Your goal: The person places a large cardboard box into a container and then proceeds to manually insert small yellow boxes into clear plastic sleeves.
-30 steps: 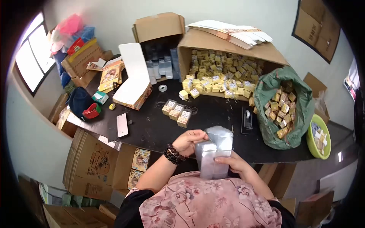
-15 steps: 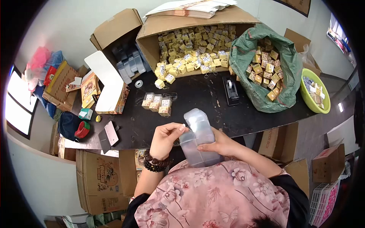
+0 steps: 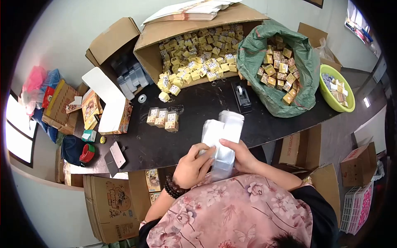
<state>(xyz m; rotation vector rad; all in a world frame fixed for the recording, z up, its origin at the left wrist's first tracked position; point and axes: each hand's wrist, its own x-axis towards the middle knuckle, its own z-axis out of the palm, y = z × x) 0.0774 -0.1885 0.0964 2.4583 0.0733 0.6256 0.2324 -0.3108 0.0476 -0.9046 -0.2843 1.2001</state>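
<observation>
Both hands are at a clear plastic clamshell [image 3: 231, 124], held upright at the table's front edge, close to the apron. My left hand [image 3: 192, 165] is closed with its fingertips against the left side of the plastic. My right hand [image 3: 244, 157] grips the right side, thumb across the front and the other fingers hidden behind. The clamshell looks spread into two glossy halves; glare hides its finer shape. Beyond my left hand, several small printed boxes in clear packs [image 3: 162, 118] stand together on the black table [image 3: 190, 134].
A carton of yellow cubes [image 3: 144, 45] lies at the back, beside a green sack [image 3: 308, 87] of small boxes. A tape dispenser [image 3: 243, 99], tape roll [image 3: 142, 98], phone [image 3: 117, 155] and open display box [image 3: 111, 111] are on the table. A yellow-green basin [image 3: 339, 105] stands right.
The clamshell has been turned, and its two halves now stand side by side. My left fingers have moved from pinching its upper edge to lying against its face. The view has shifted slightly.
</observation>
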